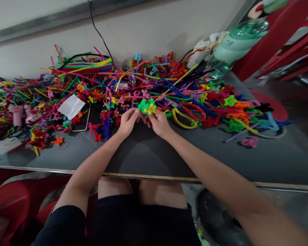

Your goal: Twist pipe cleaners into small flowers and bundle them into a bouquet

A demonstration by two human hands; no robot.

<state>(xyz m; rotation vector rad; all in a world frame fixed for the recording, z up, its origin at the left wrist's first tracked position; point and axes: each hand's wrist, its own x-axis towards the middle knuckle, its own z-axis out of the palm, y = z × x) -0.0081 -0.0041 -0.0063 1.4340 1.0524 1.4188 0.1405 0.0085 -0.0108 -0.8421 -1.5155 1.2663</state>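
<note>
Between both hands I hold a small bunch of pipe cleaner flowers, a green flower on the left and a yellow flower on the right. My left hand pinches the bunch from its left side, thumb uppermost. From the right, my right hand closes on it just below the yellow flower. The fingertips and any stems beneath the blooms are mostly hidden. Right of my right hand lie scissors with one yellow and one red handle loop.
Heaped pipe cleaners and finished shapes cover the back of the dark table. A phone lies partly under white paper on the left. A green bottle stands at the back right, near red chairs.
</note>
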